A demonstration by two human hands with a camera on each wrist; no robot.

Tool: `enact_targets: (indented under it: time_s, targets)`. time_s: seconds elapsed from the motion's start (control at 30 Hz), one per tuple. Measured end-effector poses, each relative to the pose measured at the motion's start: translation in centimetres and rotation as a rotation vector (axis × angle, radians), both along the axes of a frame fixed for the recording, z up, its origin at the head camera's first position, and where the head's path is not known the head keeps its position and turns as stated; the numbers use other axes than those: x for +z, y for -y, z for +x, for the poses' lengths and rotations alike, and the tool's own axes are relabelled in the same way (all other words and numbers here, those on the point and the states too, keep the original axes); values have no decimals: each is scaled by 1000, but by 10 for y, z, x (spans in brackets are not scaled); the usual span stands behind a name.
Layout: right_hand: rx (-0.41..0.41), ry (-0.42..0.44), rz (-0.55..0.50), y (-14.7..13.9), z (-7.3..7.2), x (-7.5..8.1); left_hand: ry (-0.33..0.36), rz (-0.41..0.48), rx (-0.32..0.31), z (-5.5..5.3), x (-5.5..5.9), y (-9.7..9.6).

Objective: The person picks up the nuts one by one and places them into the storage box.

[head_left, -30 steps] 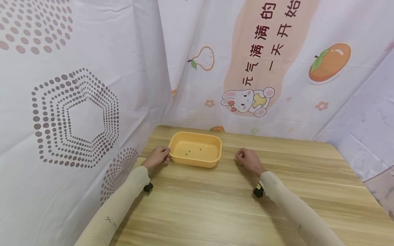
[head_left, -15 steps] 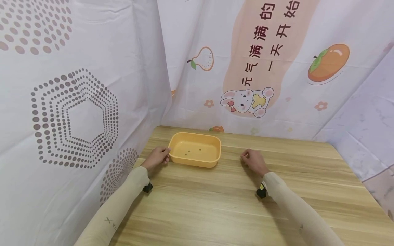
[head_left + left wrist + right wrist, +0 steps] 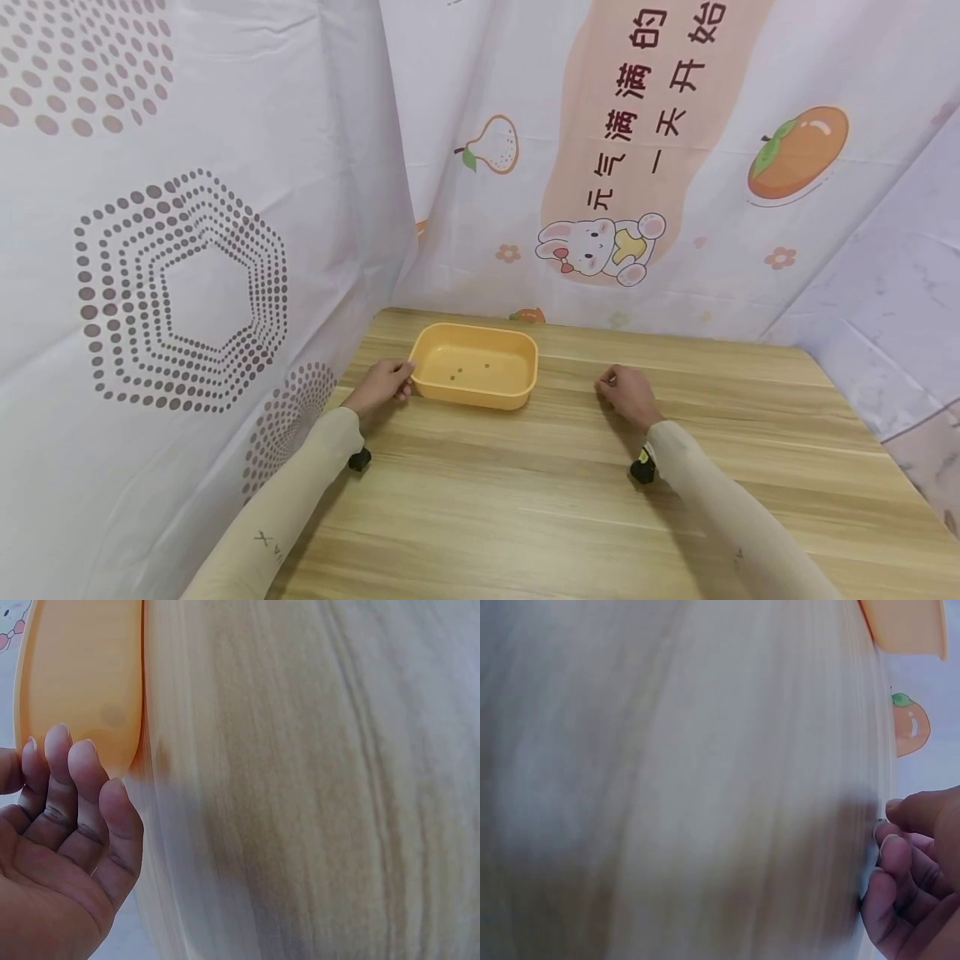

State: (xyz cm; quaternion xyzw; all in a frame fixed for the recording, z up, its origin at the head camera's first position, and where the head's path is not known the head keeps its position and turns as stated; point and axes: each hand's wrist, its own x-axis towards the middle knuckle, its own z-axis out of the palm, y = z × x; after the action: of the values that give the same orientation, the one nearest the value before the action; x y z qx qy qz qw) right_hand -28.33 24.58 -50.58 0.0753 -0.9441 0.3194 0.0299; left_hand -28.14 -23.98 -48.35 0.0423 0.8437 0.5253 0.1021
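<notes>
Left hand point(image 3: 378, 386) pinches yellow tray point(image 3: 471, 397) at left end, right hand point(image 3: 628, 395) apart over tabletop point(image 3: 495, 483), fingers curled, can't tell if holding anything.

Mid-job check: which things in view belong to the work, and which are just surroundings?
Seemingly part of the job:
- yellow tray
- left hand, pinching the tray's edge
- three small dark spots in the tray, too small to identify
- right hand, apart from the tray; grip unclear

Likely surroundings:
- wooden table
- printed curtain
- black wrist devices
</notes>
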Motion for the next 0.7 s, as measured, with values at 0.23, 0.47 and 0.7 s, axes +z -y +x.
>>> enact_targets:
  time_s: [0.23, 0.47, 0.7]
  targets:
    - [-6, -8, -3, -8, 0, -4, -3, -2, 1, 0, 0, -2]
    - [-6, 7, -20, -14, 0, -5, -5, -4, 3, 0, 1, -2]
    - [-5, 11, 2, -20, 1, -6, 7, 5, 11, -1, 1, -2]
